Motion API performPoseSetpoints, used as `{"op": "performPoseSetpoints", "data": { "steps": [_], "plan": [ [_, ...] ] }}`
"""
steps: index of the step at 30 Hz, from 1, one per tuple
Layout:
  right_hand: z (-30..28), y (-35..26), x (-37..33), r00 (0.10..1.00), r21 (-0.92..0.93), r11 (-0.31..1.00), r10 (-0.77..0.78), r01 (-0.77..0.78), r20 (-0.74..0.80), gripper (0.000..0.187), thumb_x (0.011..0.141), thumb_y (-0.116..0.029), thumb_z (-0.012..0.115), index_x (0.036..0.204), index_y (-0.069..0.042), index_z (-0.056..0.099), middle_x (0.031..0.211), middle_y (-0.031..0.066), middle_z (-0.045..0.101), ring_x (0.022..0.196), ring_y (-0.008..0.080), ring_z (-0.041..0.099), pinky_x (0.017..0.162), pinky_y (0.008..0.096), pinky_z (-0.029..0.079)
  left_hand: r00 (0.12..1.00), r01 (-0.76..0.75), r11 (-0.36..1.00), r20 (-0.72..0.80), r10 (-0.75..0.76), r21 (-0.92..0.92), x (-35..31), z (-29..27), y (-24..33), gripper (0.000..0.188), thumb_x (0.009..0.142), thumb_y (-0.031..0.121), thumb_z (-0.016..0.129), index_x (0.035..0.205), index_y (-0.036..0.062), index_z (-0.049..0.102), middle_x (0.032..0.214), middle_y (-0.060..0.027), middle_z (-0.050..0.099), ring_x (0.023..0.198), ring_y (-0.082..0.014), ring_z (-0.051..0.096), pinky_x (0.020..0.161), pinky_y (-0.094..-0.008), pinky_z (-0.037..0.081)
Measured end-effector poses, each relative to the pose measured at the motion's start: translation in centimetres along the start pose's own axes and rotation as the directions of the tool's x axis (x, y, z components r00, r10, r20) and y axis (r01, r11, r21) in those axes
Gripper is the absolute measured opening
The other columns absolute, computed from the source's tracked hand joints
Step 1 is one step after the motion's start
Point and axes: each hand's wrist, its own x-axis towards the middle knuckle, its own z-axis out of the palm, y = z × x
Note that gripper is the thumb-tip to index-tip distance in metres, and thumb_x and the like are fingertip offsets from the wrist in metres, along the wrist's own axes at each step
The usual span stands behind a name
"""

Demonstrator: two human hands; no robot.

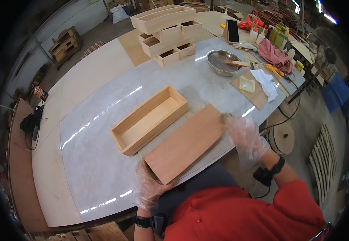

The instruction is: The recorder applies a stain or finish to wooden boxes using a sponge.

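Observation:
A long reddish-brown wooden box [186, 144] lies tilted at the table's near edge, its broad flat face up. My left hand [148, 184], in a clear plastic glove, is closed round its near-left end, next to a dark gap under the face. At the far-right end is my right hand [244, 136], gloved the same way. Its fingers are bent round a small greenish pad [224, 117] pressed against the box's end; the pad's kind is hard to make out. Just beyond, a pale open wooden box [150, 120] rests on the table, its inside facing up.
Several pale wooden boxes [168, 40] are stacked at the back. A metal bowl [224, 63] holds a flat wooden stick. To its right lie a white cloth [264, 83], a small translucent tray [246, 84] and a pink cloth [274, 56]. A cable hangs off the right edge.

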Motion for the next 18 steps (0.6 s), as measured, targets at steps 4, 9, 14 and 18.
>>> {"op": "performPoseSetpoints", "data": {
  "steps": [4,9,14,18],
  "plan": [
    [-1.2,-2.0,1.1,0.997,-0.108,0.994,-0.018,0.026,0.074,0.024,0.091,-0.022,0.057,0.108,-0.008,0.064,0.083,0.0164,0.063,0.074,0.0328,0.062,0.060,0.0464,0.048,0.996,0.064,0.998,0.066,-0.063,-0.012,-0.2,-0.5,0.7,0.090,0.051,0.036,0.090,0.123,0.0006,0.048,0.111,-0.0170,0.057,0.105,-0.0347,0.055,0.091,-0.0440,0.044],
    [3.7,1.6,6.0,0.985,-0.315,0.936,-0.172,0.156,-0.022,0.028,0.088,-0.019,0.058,0.114,-0.008,0.063,0.095,0.0143,0.063,0.088,0.0303,0.061,0.069,0.0440,0.049,0.999,-0.005,0.997,0.038,0.002,0.071,-0.1,-0.2,1.3,0.090,0.050,0.032,0.091,0.123,0.0003,0.048,0.114,-0.0171,0.057,0.106,-0.0326,0.056,0.091,-0.0420,0.046],
    [3.0,1.4,5.5,0.983,-0.070,0.985,-0.148,0.156,0.105,0.036,0.082,-0.019,0.061,0.116,-0.008,0.064,0.111,0.0142,0.064,0.101,0.0306,0.059,0.086,0.0419,0.048,0.992,0.106,0.985,0.083,-0.096,-0.134,0.1,-0.5,0.7,0.088,0.051,0.032,0.091,0.121,0.0003,0.050,0.114,-0.0155,0.058,0.107,-0.0297,0.057,0.096,-0.0408,0.044],
    [-0.4,0.2,0.7,0.998,0.075,0.995,0.064,-0.063,-0.011,0.025,0.090,-0.021,0.054,0.107,-0.006,0.064,0.095,0.0178,0.065,0.088,0.0342,0.062,0.075,0.0425,0.050,0.992,0.037,0.987,0.117,-0.056,0.158,0.3,-1.1,1.6,0.088,0.052,0.033,0.090,0.122,0.0004,0.049,0.116,-0.0146,0.057,0.110,-0.0291,0.056,0.097,-0.0400,0.043]
  ]
}}
